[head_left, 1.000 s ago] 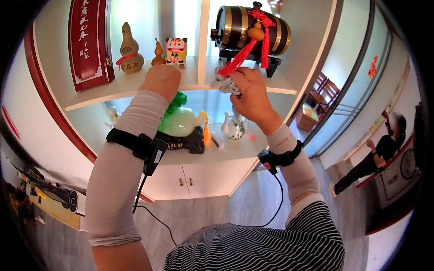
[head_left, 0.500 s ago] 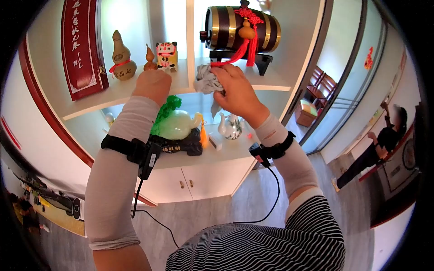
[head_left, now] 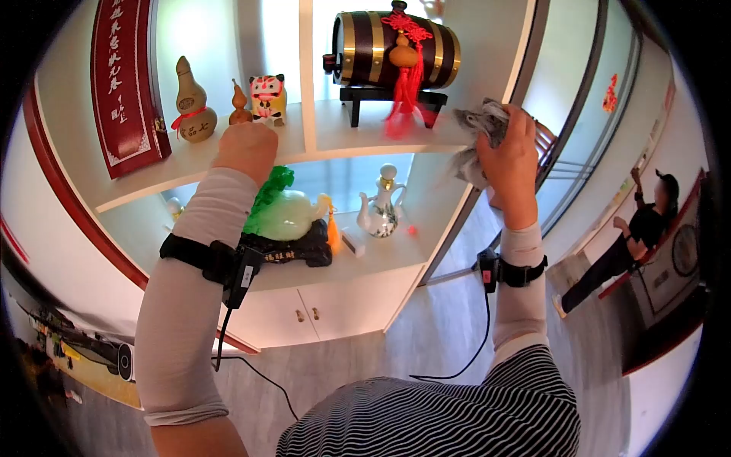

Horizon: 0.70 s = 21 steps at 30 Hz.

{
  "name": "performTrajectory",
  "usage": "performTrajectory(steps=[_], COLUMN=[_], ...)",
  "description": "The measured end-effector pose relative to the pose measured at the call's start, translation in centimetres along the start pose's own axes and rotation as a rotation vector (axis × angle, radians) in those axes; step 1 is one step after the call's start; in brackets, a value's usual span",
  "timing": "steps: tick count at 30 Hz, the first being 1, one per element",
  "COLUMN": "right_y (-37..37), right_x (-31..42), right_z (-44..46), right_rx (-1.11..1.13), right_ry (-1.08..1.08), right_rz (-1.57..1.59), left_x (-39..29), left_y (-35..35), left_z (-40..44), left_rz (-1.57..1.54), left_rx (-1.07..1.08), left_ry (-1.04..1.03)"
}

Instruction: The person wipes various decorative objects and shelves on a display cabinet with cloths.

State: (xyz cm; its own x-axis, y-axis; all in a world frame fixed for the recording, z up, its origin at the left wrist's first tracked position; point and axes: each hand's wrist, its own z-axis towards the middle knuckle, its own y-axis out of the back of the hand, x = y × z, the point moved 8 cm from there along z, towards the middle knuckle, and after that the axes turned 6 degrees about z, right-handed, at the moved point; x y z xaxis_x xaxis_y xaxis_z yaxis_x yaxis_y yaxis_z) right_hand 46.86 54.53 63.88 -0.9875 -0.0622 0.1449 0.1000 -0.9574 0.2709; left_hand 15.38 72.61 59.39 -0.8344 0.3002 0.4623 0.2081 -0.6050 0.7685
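My right hand (head_left: 509,164) grips a crumpled grey cloth (head_left: 487,126) at the right end of the upper shelf (head_left: 365,142). Left of it, a dark barrel (head_left: 396,49) with gold bands stands on a black stand, a small gourd and red tassel (head_left: 408,87) hanging from it. At the edge of the same shelf, my left hand (head_left: 247,148) is closed, its fingertips hidden. Just behind this hand are a small gourd (head_left: 240,107) and a cat figurine (head_left: 268,99). A larger gourd (head_left: 194,110) with a red ribbon is further left.
A tall red box (head_left: 126,84) leans at the left of the upper shelf. Below are a green and white carving (head_left: 285,213) on a dark base and a white pot (head_left: 382,209). A glass sliding door is on the right, with a person (head_left: 647,228) beyond. Cables hang from both forearms.
My right hand has moved right with the cloth, away from the barrel's stand to the shelf's right end. The tassel now hangs down, slightly blurred. The view has shifted a little.
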Motion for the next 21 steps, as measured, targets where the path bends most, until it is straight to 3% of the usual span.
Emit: performTrajectory(steps=[3,7,11,12,16,19,21], right_y=[-1.8,-8.5,-5.8,-5.2,-6.8,-8.7,-10.8], right_x=[0.1,0.1,-0.1,0.8,0.4,-0.6,-0.8], right_z=[0.1,-2.3,-2.0,-2.0,-2.3,-1.3,-0.9], right_rx=[-0.059,0.232,0.193,0.201,0.358,0.407,0.567], right_ry=[0.175,0.370,0.149,0.280,0.329,0.358,0.498], right_rz=[-0.139,-0.145,0.085,-0.014,0.086,-0.024,-0.183], left_x=[0.0,0.7,0.3,0.3,-0.1,0.0,-0.1], left_y=[0.3,-0.7,0.5,0.4,0.9,0.4,0.6], left_z=[-0.2,0.0,-0.3,-0.3,-0.5,-0.5,-0.5], left_rz=[-0.010,-0.046,-0.038,-0.020,0.004,0.004,0.008], left_rx=[-0.008,0.001,0.049,0.052,0.050,-0.004,0.037], left_ry=[-0.013,0.020,-0.001,-0.012,-0.025,-0.045,-0.047])
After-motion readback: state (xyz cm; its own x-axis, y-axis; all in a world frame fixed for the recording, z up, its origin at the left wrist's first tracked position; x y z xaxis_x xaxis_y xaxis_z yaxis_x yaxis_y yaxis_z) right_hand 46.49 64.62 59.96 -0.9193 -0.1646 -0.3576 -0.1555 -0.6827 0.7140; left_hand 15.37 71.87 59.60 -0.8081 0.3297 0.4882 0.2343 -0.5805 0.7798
